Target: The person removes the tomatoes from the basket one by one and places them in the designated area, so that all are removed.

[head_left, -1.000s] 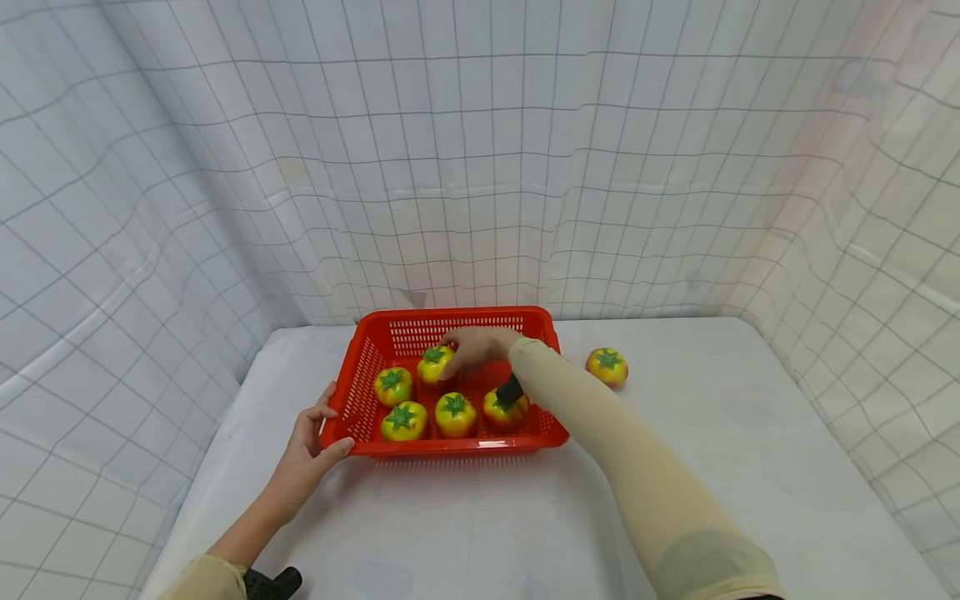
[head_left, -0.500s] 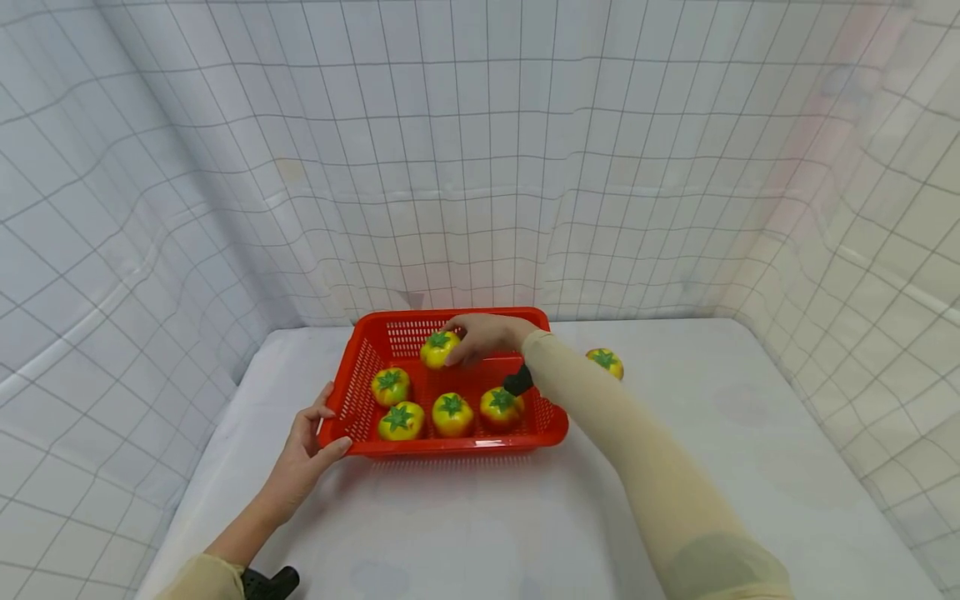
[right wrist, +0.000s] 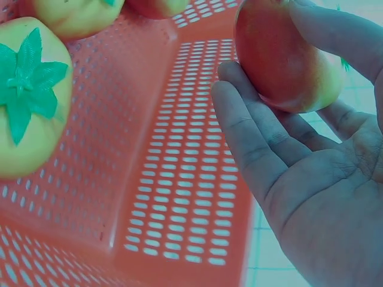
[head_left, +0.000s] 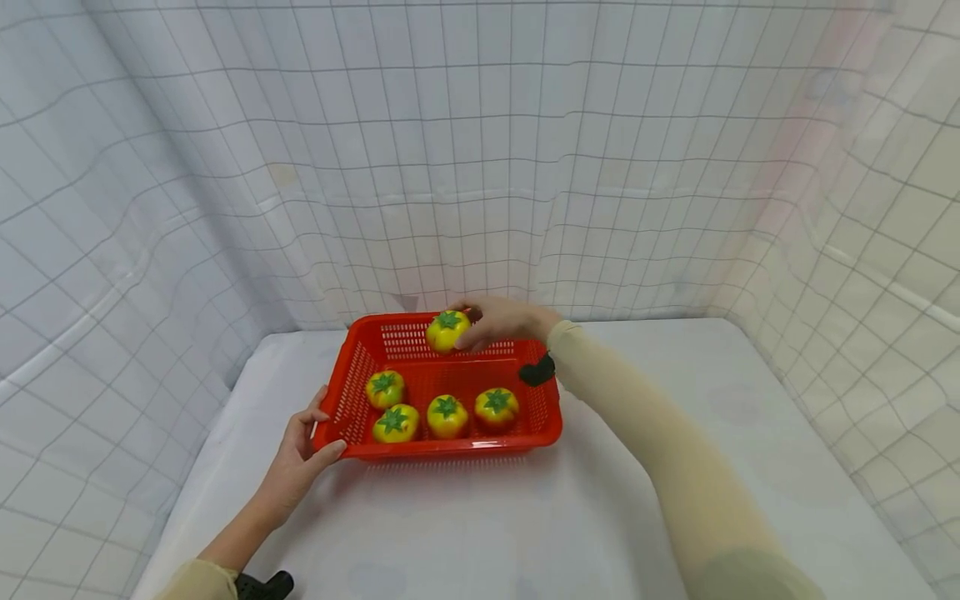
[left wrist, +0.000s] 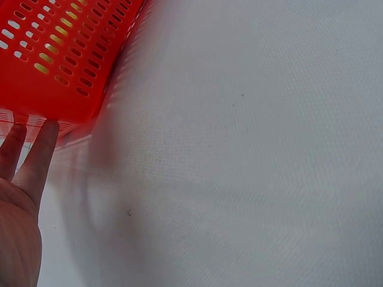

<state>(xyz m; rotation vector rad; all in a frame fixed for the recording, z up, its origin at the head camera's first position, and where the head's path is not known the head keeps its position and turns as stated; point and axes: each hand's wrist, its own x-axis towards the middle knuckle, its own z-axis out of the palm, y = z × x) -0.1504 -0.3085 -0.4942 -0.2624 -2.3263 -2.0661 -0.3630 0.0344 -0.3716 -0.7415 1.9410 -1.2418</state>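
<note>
Head view: your right hand (head_left: 501,322) has its fingers and thumb clamped on a squat yellow-red, plastic-looking fruit (head_left: 442,335), at twelve o'clock over the red rectangular slotted plastic basket (head_left: 442,451). Its pick-up looks done; its setting-down remains. Four matching fruits (head_left: 497,408) lie inside, from nine o'clock past six to four, no hand on them. At eight, your left hand (head_left: 294,457) seems to pinch the corner; the left wrist view crops its thumb.
</note>
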